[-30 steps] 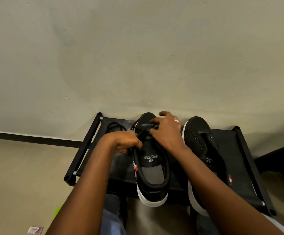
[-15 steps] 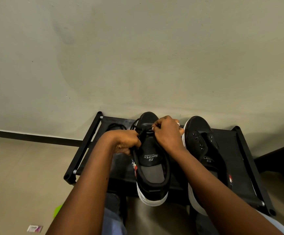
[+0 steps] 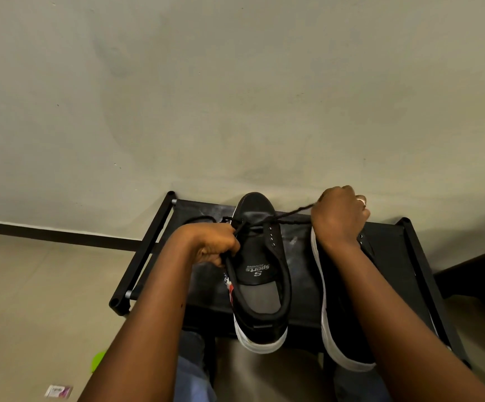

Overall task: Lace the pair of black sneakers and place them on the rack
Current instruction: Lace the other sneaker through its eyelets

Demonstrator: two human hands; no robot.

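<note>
Lacing has barely begun: between the hands on the black fabric rack (image 3: pixel 302 274), the left black canvas sneaker (image 3: pixel 260 274) has only its toe-end eyelets threaded, the left hand (image 3: pixel 211 243) pinching 1 end of the black braided lace (image 3: pixel 289 213), the right hand (image 3: pixel 338 217) fisted round the other, pulling it taut above the unlaced second sneaker (image 3: pixel 342 309)

Two black sneakers: one (image 3: pixel 260 274) in the middle, one (image 3: pixel 342 309) to its right. One lace (image 3: pixel 290 213). One rack (image 3: pixel 160 224). Two hands: left (image 3: pixel 209 242), right (image 3: pixel 338 216). One green scrap (image 3: pixel 98 360) and one small packet (image 3: pixel 58 391) on the floor.

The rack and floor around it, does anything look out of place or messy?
A small printed packet and a green object lie loose on the floor left of the rack. The rack's top shows whitish dusty smears.
</note>
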